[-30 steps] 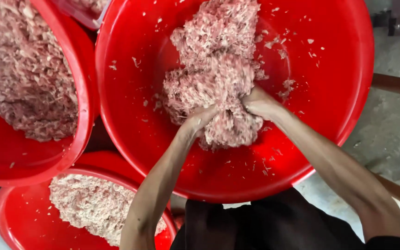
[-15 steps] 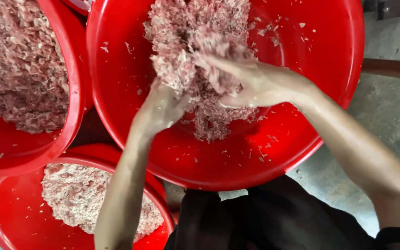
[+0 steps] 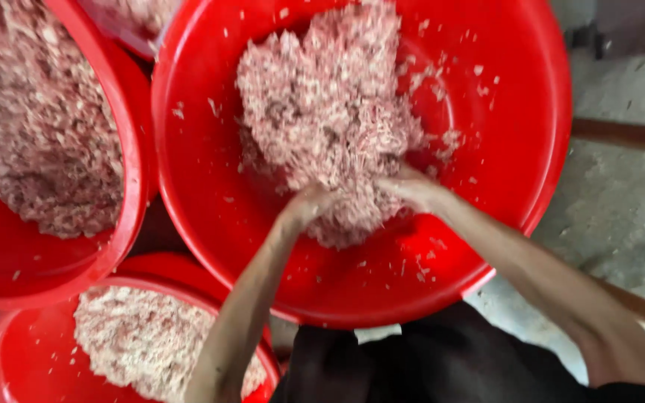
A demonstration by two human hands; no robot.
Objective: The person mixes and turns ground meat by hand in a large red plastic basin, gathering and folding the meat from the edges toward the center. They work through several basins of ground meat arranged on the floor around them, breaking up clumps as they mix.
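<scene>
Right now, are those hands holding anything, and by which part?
Both the left hand and right hand are dug into the near edge of the minced meat; a closed grip cannot be told.

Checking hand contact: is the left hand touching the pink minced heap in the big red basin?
Touching. The head view shows the left hand pressed into the heap's near edge, no gap between them.

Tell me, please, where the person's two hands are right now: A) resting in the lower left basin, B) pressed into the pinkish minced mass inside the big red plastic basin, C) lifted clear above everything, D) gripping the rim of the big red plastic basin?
B: the left hand and right hand both dig into the near edge of the pinkish minced mass in the big red plastic basin.
</scene>
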